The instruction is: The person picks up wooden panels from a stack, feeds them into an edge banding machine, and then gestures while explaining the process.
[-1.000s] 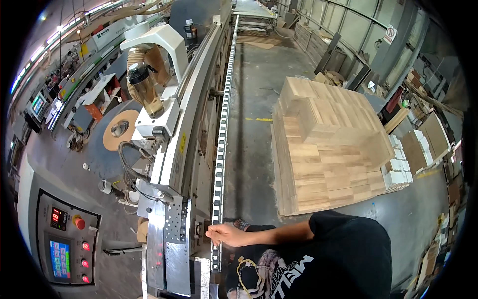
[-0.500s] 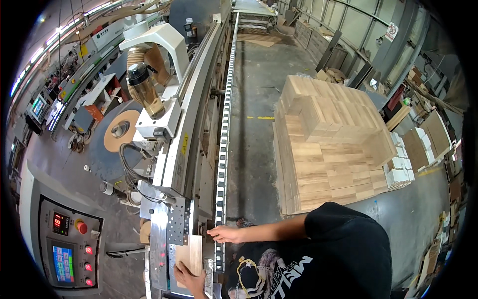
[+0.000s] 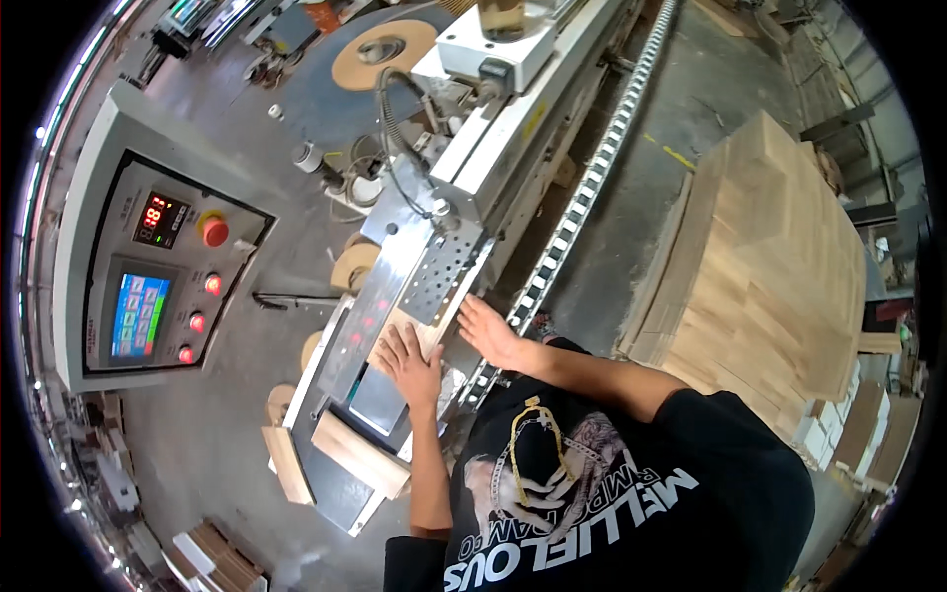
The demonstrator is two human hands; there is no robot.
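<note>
A pale wooden board [image 3: 430,337] lies flat on the machine's infeed, its far end under a perforated metal plate [image 3: 434,281]. My left hand [image 3: 411,367] rests open on top of the board with its fingers spread. Beside the plate's right edge is my right hand [image 3: 490,333], open, fingers stretched out and close together, with nothing held. Whether its fingertips touch the plate or board I cannot tell. The conveyor chain [image 3: 577,197] of the machine runs just right of this hand.
A control panel [image 3: 178,266] with a screen, lit buttons and a red knob stands at left. Another wooden piece [image 3: 360,454] lies on the table's near end. To the right is a large stack of wooden boards [image 3: 750,286]. A roll of edge banding [image 3: 385,54] sits beyond.
My view has tilted down and turned. The board has slid farther under the perforated plate, with my left hand moving forward on it. The right hand is nearer the plate's edge.
</note>
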